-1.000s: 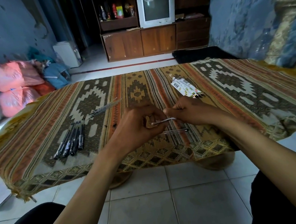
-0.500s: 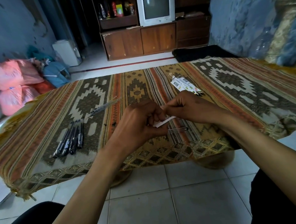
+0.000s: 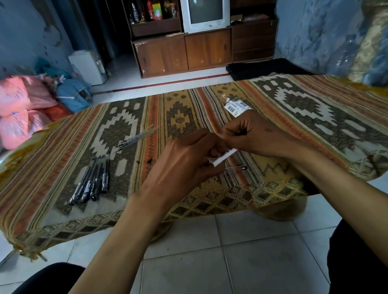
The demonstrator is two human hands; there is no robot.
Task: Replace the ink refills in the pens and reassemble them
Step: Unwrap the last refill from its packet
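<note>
together, a white strip (image 3: 223, 156) is pinched in the grip of left hand (image 3: 185, 164) and right hand (image 3: 256, 136). black pens (image 3: 92, 180) are laid on the patterned tabletop (image 3: 304, 117).

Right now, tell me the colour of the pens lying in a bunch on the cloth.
Black, with small pale labels on the pens; the head view shows them.

- We are seeing blue, peeling walls (image 3: 11, 34) standing left and right.
- White floor tiles (image 3: 259, 271) are lying near us.
- A wooden cabinet (image 3: 202, 48) is carrying a television (image 3: 205, 6) at the far end.
- Pink sacks (image 3: 16, 111) are slumping far left.
</note>
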